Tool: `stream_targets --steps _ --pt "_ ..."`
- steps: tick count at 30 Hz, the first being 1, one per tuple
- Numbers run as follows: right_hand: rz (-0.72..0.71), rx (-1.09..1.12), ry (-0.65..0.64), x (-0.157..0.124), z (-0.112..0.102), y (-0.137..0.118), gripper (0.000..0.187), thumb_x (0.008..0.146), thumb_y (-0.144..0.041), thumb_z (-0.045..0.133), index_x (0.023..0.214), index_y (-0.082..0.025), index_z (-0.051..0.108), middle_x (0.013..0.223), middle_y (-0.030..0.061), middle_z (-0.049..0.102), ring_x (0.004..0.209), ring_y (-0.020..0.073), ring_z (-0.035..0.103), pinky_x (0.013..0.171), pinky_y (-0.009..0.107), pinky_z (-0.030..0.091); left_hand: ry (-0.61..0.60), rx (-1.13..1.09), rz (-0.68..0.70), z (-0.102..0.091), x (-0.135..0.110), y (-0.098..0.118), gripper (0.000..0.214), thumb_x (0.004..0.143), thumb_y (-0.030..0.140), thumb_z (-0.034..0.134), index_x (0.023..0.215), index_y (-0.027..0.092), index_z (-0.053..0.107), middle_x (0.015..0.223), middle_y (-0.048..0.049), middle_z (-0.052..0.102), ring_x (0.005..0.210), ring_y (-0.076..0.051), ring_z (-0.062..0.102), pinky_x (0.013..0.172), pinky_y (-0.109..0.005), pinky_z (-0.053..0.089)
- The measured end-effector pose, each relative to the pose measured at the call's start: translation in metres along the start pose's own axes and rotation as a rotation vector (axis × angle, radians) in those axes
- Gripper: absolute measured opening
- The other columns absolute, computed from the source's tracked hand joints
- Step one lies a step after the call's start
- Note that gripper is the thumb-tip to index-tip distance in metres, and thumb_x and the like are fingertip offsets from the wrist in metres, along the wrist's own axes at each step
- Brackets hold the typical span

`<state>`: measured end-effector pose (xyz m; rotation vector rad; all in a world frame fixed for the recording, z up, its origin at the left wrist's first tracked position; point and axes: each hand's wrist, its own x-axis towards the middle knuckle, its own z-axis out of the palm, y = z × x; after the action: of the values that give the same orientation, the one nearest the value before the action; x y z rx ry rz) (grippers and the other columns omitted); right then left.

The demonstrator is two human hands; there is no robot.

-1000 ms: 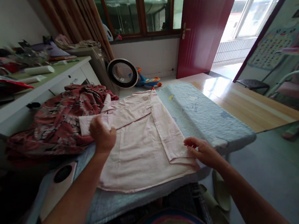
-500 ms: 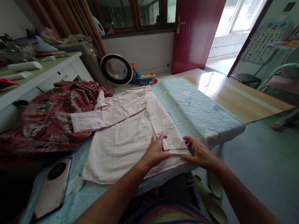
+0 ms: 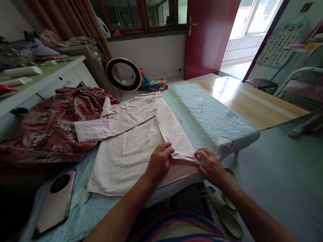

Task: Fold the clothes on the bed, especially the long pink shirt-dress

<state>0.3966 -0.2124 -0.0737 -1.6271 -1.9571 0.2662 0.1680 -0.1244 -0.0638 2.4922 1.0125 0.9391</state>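
A pale pink shirt lies spread on a light blue quilted cover, one sleeve laid across it toward the left. A strip along its right side is folded over. My left hand is closed on the lower inner corner of that folded strip. At the strip's outer edge, my right hand pinches the cloth. Between the two hands the fabric is lifted a little, with the shirt's lower layer showing beneath.
A phone lies on the cover at the left, near a heap of red floral cloth. Behind stand a cluttered white cabinet and a washing machine's open round door. Green slippers lie on the floor.
Both hands have closed on the shirt's folded edge. The left hand has shifted slightly left and the strip's lower edge is now raised off the layer below.
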Motion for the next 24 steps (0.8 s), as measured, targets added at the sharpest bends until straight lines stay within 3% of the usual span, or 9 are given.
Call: stream_targets --steps 11,15,19,24 --pt "-0.167 0.051 -0.11 -0.004 -0.011 -0.004 0.023 0.082 -0.01 0.053 0.097 -0.023 0.065 0.105 0.0065 0.063 0.102 0.0231 0.053 0.095 0.039 0.04 -0.198 0.181 0.039 -0.011 -0.012 -0.009 0.027 0.079 0.002 0.054 0.094 0.021 0.065 0.122 -0.0086 0.061 0.114 -0.023 0.055 0.1 -0.038 0.048" --pt "-0.144 0.14 -0.132 -0.002 -0.018 -0.004 0.017 0.087 -0.017 0.054 0.099 -0.023 0.065 0.103 0.0064 0.064 0.1 0.022 0.056 0.093 0.038 0.041 -0.267 0.202 0.036 -0.015 -0.012 -0.008 0.025 0.08 0.003 0.055 0.094 0.021 0.065 0.112 -0.0074 0.063 0.107 -0.022 0.056 0.095 -0.036 0.048" --pt "-0.106 0.208 -0.145 0.0 -0.021 -0.003 0.017 0.091 -0.021 0.051 0.102 -0.022 0.065 0.101 0.0068 0.065 0.098 0.0212 0.057 0.092 0.038 0.042 -0.243 0.239 0.048 -0.019 -0.013 -0.006 0.021 0.08 0.006 0.058 0.093 0.021 0.065 0.106 -0.0069 0.064 0.104 -0.024 0.053 0.095 -0.039 0.045" --pt "-0.117 0.229 -0.221 0.003 -0.026 -0.002 0.019 0.089 -0.018 0.049 0.087 -0.022 0.067 0.091 0.0054 0.065 0.091 0.0195 0.059 0.089 0.036 0.043 -0.288 0.224 0.035 -0.024 -0.013 -0.005 0.018 0.081 0.005 0.056 0.087 0.021 0.064 0.099 -0.0062 0.065 0.1 -0.023 0.053 0.09 -0.037 0.044"
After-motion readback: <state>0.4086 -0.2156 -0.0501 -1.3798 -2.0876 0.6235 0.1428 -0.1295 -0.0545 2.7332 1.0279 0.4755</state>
